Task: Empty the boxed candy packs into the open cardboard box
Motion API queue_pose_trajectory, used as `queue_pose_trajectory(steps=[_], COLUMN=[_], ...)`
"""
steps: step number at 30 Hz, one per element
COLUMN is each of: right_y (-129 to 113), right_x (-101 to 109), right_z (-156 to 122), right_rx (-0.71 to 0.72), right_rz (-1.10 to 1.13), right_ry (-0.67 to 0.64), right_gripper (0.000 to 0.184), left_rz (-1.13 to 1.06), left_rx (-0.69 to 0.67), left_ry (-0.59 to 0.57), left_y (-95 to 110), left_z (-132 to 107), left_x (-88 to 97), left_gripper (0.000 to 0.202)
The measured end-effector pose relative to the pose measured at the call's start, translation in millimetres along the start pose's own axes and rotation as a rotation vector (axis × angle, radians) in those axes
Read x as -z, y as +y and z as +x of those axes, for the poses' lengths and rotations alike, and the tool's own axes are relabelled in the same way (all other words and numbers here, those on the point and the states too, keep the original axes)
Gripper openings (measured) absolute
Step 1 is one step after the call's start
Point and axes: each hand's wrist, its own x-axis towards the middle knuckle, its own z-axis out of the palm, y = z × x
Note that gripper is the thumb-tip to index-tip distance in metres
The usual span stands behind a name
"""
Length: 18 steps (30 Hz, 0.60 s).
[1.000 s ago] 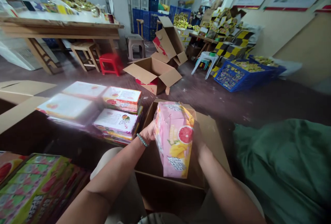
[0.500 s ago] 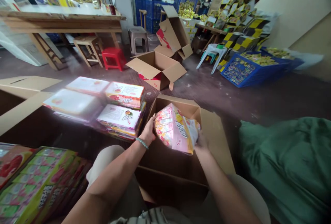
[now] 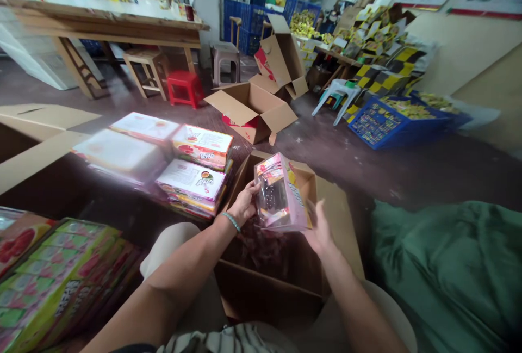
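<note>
I hold a pink printed packet box point(image 3: 282, 192) over an open cardboard carton point(image 3: 338, 217) between my knees. The box is tipped with its open mouth toward me, and small dark pieces are falling out into the carton. My left hand point(image 3: 243, 204), with a bead bracelet at the wrist, grips the box's left edge. My right hand point(image 3: 320, 229) supports its lower right side. A pile of dark pieces point(image 3: 263, 247) lies inside the carton.
Stacked flat printed boxes point(image 3: 191, 179) lie to the left, more colourful ones point(image 3: 53, 282) at the lower left. A green sack point(image 3: 444, 271) is on the right. Open cartons point(image 3: 253, 108), stools, a blue crate point(image 3: 391, 119) and a wooden table point(image 3: 106, 21) stand farther off.
The pink box went from upright to tipped over the carton with its mouth toward me; its contents now spill into the carton. My view has shifted slightly.
</note>
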Motion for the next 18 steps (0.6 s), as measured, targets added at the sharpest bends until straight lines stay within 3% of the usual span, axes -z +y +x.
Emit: queue_pose_trajectory(steps=[3, 7, 10, 14, 18], right_y=[-2, 12, 22, 26, 18], right_x=[-1, -13, -18, -10, -4], right_z=[-26, -49, -56, -60, -67], right_rx=[0.082, 0.259, 0.242, 0.274, 0.245], right_rz=[-0.085, -0.519, -0.661, -0.754, -0.817], right_ry=[-0.057, 0.118, 0.251, 0.281, 0.295], right_gripper=[0.102, 0.132, 0.128, 0.116, 0.111], left_rz=[-0.049, 0.017, 0.198, 0.425, 0.518], left_rx=[-0.076, -0.147, -0.183, -0.059, 0.037], left_ry=[0.000, -0.181, -0.243, -0.105, -0.062], left_y=[-1, -6, -6, -1, 3], left_z=[-6, -20, -30, -37, -38], left_x=[-3.9, -6.3, -3.8, 3.6, 11.7], left_gripper=[0.036, 0.052, 0.060, 0.061, 0.061])
